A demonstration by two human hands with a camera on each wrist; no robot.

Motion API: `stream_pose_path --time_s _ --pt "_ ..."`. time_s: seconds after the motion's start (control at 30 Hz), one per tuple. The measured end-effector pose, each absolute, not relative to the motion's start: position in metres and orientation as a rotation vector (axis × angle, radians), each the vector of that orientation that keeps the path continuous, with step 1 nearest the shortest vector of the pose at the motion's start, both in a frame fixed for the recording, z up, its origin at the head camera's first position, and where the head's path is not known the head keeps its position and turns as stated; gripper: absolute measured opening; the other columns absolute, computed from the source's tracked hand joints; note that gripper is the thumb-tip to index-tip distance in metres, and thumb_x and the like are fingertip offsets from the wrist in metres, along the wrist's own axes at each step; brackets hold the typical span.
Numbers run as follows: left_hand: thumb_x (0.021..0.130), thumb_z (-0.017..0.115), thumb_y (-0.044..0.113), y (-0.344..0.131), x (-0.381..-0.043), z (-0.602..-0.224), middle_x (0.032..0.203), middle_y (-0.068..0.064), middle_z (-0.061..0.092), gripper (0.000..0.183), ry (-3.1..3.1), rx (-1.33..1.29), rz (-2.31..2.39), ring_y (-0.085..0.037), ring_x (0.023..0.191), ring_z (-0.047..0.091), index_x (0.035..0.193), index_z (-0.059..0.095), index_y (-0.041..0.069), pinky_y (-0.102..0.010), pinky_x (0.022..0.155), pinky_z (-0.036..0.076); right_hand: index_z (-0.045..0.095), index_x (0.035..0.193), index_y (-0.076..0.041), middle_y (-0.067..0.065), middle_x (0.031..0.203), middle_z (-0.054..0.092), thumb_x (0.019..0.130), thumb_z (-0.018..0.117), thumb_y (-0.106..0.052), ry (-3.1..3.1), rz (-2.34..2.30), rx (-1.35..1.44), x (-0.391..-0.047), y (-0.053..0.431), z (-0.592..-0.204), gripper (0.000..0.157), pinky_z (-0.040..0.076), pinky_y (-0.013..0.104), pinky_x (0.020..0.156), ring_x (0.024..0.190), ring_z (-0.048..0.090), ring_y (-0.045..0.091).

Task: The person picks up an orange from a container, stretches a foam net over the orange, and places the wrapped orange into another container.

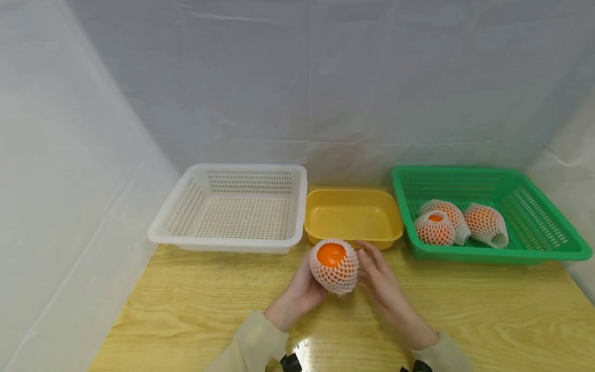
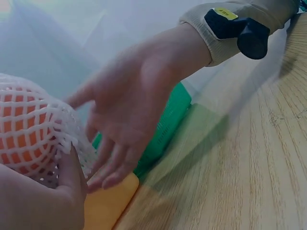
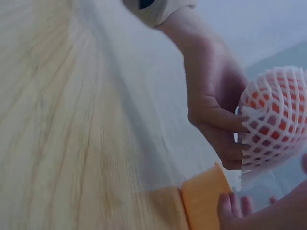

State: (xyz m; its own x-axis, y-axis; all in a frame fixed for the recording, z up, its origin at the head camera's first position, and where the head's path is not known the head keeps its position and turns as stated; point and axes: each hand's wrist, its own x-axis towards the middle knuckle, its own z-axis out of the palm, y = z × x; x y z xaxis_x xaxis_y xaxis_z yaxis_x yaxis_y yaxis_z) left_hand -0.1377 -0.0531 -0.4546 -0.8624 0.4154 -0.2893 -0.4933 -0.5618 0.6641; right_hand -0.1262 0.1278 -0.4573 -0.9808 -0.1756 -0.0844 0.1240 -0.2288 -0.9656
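In front of the person, the left hand (image 1: pixel 302 294) grips a round orange fruit (image 1: pixel 331 256) wrapped in a white foam net (image 1: pixel 341 276). Smooth orange skin shows through the net's opening, facing up in the head view. The left thumb presses on the net (image 2: pixel 33 120) in the left wrist view. Beside the fruit, the right hand (image 1: pixel 383 292) has its fingers extended, palm toward the net. Its thumb tip is hidden behind the net in the left wrist view, so whether it touches cannot be told. The right wrist view shows the left fingers (image 3: pixel 223 120) curled at the net.
A white slotted basket (image 1: pixel 228 241) stands at the left and a yellow tub (image 1: pixel 353 194) in the middle. The green basket (image 1: pixel 497 253) at the right holds three netted fruits (image 1: pixel 483 222). All stand on a wooden table (image 1: pixel 186 310) before white sheeting.
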Motion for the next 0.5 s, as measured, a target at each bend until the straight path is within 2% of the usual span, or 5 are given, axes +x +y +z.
stream_pose_path --time_s 0.13,0.2,0.3,0.4,0.5 --pt "0.107 0.031 0.048 -0.0535 -0.1399 -0.4539 0.128 -0.013 0.057 0.062 1.051 -0.134 2.394 -0.018 0.106 0.063 0.154 0.035 0.006 -0.031 0.085 0.056 0.027 0.157 -0.009 0.015 0.155 0.038 0.107 0.052 -0.018 2.158 -2.169 -0.462 -0.1250 0.1281 -0.4539 0.057 0.039 0.040 0.113 0.138 0.042 0.022" --pt "0.108 0.031 0.049 -0.0528 -0.1401 -0.4532 0.136 -0.016 0.052 0.063 1.043 -0.120 2.388 -0.020 0.112 0.060 0.156 0.032 0.008 -0.035 0.093 0.055 0.024 0.159 -0.014 0.018 0.161 0.030 0.098 0.067 -0.013 2.275 -2.061 -0.616 -0.1233 0.1268 -0.4524 0.075 0.032 0.054 0.116 0.145 0.033 0.033" --pt "0.108 0.028 0.051 -0.0510 -0.1391 -0.4523 0.148 -0.018 0.044 0.064 1.093 -0.066 2.345 -0.020 0.121 0.055 0.158 0.030 0.011 -0.037 0.102 0.050 0.022 0.160 -0.024 0.016 0.164 0.025 0.083 0.084 -0.013 2.365 -1.950 -0.675 -0.1212 0.1228 -0.4506 0.100 0.023 0.066 0.115 0.148 0.027 0.041" --pt "0.108 0.024 0.055 -0.0498 -0.1375 -0.4510 0.151 -0.017 0.041 0.066 1.144 -0.042 2.311 -0.019 0.122 0.053 0.159 0.028 0.012 -0.032 0.098 0.050 0.026 0.159 -0.024 0.011 0.163 0.029 0.078 0.088 -0.011 2.433 -1.931 -0.586 -0.1205 0.1193 -0.4493 0.102 0.028 0.061 0.115 0.146 0.032 0.038" --pt "0.108 0.025 0.057 -0.0502 -0.1369 -0.4500 0.147 -0.017 0.044 0.069 1.214 -0.044 2.288 -0.018 0.117 0.052 0.159 0.028 0.011 -0.027 0.094 0.048 0.031 0.156 -0.018 0.010 0.159 0.034 0.078 0.087 -0.005 2.443 -1.996 -0.486 -0.1207 0.1188 -0.4476 0.097 0.033 0.039 0.117 0.144 0.036 0.032"
